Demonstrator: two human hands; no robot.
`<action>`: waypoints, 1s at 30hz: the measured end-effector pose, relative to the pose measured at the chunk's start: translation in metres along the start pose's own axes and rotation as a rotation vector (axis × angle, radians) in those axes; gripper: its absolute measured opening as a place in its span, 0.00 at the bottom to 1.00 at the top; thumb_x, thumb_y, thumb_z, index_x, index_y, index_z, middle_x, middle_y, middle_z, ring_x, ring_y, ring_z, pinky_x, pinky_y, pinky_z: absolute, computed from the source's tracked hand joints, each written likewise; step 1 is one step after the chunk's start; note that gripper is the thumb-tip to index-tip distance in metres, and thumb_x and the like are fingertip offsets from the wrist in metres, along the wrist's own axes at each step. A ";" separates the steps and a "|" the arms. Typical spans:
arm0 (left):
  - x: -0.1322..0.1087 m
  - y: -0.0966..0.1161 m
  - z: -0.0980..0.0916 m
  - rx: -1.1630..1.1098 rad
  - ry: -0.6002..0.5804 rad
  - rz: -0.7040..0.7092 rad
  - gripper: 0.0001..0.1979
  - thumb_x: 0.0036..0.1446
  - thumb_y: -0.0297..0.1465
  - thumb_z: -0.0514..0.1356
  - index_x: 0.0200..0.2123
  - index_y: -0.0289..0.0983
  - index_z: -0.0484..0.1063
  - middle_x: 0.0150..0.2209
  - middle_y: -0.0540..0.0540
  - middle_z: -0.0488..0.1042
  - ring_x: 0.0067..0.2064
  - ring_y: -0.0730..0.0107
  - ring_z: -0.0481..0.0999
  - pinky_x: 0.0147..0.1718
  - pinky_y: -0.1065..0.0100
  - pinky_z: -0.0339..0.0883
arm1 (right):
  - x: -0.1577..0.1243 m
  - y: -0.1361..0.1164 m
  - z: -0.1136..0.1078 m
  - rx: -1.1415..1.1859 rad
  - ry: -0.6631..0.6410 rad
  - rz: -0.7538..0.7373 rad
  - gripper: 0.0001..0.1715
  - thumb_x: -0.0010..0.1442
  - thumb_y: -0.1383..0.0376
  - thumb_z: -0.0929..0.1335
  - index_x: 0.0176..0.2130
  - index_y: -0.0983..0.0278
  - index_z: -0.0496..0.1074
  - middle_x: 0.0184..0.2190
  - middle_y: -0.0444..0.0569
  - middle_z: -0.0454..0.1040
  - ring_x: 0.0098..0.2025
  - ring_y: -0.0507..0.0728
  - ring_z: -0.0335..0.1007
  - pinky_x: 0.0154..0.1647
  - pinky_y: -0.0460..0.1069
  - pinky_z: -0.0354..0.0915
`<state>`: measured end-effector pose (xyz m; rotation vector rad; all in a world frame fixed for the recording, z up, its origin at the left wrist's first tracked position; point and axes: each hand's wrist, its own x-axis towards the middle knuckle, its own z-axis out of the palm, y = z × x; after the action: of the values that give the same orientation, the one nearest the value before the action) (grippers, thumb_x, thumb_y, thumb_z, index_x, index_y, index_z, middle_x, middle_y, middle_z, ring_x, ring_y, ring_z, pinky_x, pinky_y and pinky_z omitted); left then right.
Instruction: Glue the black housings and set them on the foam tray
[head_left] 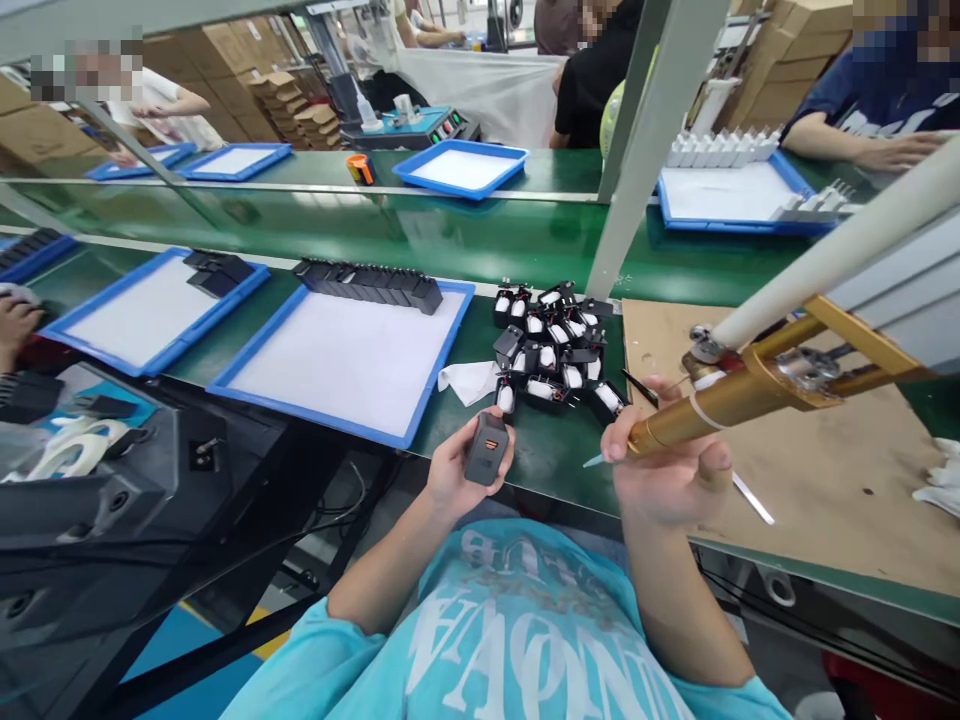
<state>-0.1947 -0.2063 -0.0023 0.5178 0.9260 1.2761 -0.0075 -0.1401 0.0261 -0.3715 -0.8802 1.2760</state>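
A long green worktop (555, 450) runs along a factory line, with a glossy green belt (450, 235) behind it and stacked cardboard boxes (292, 100) along the back of the room, where other people sit at work on the belt's far side. A blue tray (345, 365) with a white liner lies to the left of centre, a row of black parts (367, 280) lined up along its far edge, and a second tray (142, 315) sits further left. A brown board (825, 470) covers the worktop on the right. The left hand (457, 470) has its grip closed around a small dark box (487, 449) with an orange spot, held upright just over the near edge of the worktop. A pile of small black and white parts (555, 345) sits just beyond it, with a crumpled white cloth (466, 380) beside the pile. The right hand (667, 475), a little apart to the right, grips the handle of a gold tool (720, 400) that slants up to the right. The teal shirt (510, 620) carries large white letters, seen upside down and probably not readable in full.
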 end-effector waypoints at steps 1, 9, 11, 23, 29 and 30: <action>-0.001 0.001 -0.003 -0.010 -0.002 0.012 0.21 0.55 0.46 0.53 0.46 0.40 0.65 0.32 0.45 0.67 0.23 0.72 0.64 0.11 0.75 0.53 | 0.000 0.000 0.000 0.002 -0.005 0.001 0.19 0.56 0.50 0.65 0.44 0.55 0.70 0.47 0.47 0.69 0.18 0.50 0.67 0.10 0.49 0.58; 0.022 0.060 -0.065 0.867 0.215 0.430 0.27 0.56 0.44 0.60 0.55 0.41 0.61 0.42 0.44 0.72 0.39 0.62 0.75 0.36 0.63 0.72 | 0.004 0.003 -0.009 -0.022 -0.034 0.002 0.22 0.57 0.50 0.64 0.46 0.59 0.73 0.49 0.48 0.66 0.19 0.49 0.68 0.11 0.50 0.60; 0.046 0.090 -0.086 1.321 0.396 0.649 0.25 0.57 0.41 0.60 0.56 0.40 0.63 0.48 0.42 0.72 0.46 0.59 0.74 0.45 0.61 0.69 | 0.005 0.003 -0.011 -0.031 -0.036 -0.005 0.22 0.57 0.50 0.64 0.45 0.60 0.73 0.49 0.48 0.66 0.19 0.49 0.68 0.11 0.50 0.60; 0.192 0.146 -0.105 2.134 0.428 0.708 0.17 0.56 0.33 0.60 0.49 0.35 0.70 0.49 0.31 0.70 0.55 0.41 0.64 0.51 0.50 0.55 | 0.002 0.004 -0.008 -0.067 0.009 -0.019 0.20 0.58 0.51 0.63 0.45 0.59 0.70 0.49 0.49 0.67 0.19 0.48 0.66 0.13 0.49 0.60; 0.182 0.159 -0.112 1.991 0.557 0.623 0.21 0.60 0.42 0.56 0.50 0.33 0.70 0.54 0.31 0.68 0.57 0.43 0.64 0.52 0.53 0.56 | 0.001 0.004 -0.011 -0.077 -0.013 -0.019 0.22 0.59 0.51 0.62 0.46 0.61 0.70 0.51 0.50 0.65 0.19 0.48 0.66 0.13 0.49 0.58; 0.177 0.164 -0.117 1.957 0.556 0.566 0.20 0.61 0.43 0.53 0.44 0.34 0.74 0.48 0.33 0.73 0.54 0.45 0.68 0.50 0.55 0.58 | 0.001 0.004 -0.012 -0.076 -0.014 -0.018 0.22 0.59 0.51 0.62 0.46 0.61 0.70 0.51 0.50 0.65 0.19 0.48 0.66 0.13 0.50 0.58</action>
<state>-0.3813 -0.0145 0.0082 2.0666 2.5218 0.5224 -0.0015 -0.1351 0.0162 -0.4144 -0.9437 1.2325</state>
